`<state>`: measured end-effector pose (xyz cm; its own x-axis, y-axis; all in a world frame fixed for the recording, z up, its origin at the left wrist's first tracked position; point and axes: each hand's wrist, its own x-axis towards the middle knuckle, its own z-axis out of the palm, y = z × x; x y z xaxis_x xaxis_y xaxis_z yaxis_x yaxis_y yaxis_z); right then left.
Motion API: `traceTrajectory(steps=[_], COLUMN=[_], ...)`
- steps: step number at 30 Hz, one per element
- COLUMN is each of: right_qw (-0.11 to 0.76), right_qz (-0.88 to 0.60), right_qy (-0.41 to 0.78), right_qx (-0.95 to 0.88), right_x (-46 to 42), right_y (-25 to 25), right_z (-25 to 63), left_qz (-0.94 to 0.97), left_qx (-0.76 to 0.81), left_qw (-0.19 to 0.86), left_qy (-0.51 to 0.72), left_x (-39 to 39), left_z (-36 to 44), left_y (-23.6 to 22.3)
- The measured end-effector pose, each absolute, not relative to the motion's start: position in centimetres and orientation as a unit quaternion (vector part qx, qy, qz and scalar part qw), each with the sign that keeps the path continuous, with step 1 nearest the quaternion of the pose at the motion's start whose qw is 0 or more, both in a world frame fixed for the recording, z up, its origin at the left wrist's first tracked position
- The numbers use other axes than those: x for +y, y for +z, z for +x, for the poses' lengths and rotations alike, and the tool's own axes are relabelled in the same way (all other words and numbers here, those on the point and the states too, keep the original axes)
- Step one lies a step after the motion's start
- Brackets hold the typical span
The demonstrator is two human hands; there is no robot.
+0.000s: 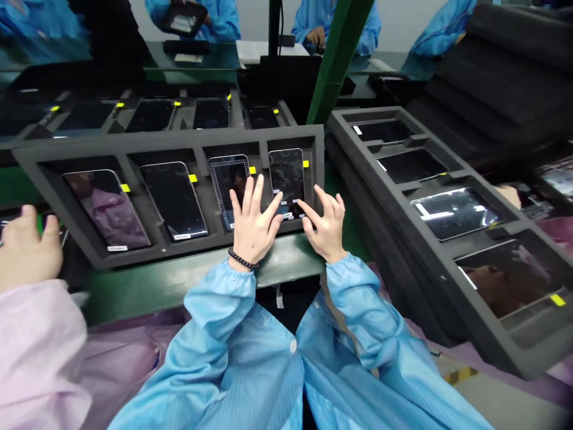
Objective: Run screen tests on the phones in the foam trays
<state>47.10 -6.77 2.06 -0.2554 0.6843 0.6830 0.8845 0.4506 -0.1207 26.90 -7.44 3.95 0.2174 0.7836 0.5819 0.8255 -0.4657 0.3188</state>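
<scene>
A dark foam tray (179,143) in front of me holds several phones face up in slots. My left hand (253,224) has its fingers spread and rests over the lower part of the third phone (226,179), its index finger reaching the bottom edge of the rightmost phone (286,173). My right hand (326,224) is beside it, fingers apart, with the index fingertip touching the same phone's lower right corner near a small white label. Neither hand grips anything. A dark bead bracelet is on my left wrist.
A second foam tray (447,173) with several phones lies at the right, with stacked foam trays (505,65) behind it. More phones sit in a further tray (152,113). Another person's hand in a pink sleeve (27,251) is at the left. People in blue coats stand behind.
</scene>
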Motion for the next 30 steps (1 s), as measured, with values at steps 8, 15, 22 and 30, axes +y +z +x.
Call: traceTrajectory(steps=[8,15,22,30], right_qw=[0.343,0.251,0.341,0.326], right_qz=[-0.482,-0.447,-0.474,-0.467], right_qy=[-0.150,-0.101,-0.135,-0.144], right_qx=[-0.792,-0.852,-0.801,-0.809], right_x=[-7.1,-6.7,-8.2,-8.0], right_y=[2.2,2.8,2.1,2.0], right_z=[47.1,46.2,48.5,48.6], left_qz=[-0.779,-0.781,-0.800,-0.765], left_qx=[-0.525,-0.494,-0.464,-0.494], left_qw=[0.046,0.080,0.069,0.040], left_qy=[-0.340,-0.374,-0.374,-0.411], left_x=[-6.9,-8.4,-10.1,-10.5], left_z=[26.6,26.0,25.0,24.4], left_y=[3.5,2.3,1.2,0.6])
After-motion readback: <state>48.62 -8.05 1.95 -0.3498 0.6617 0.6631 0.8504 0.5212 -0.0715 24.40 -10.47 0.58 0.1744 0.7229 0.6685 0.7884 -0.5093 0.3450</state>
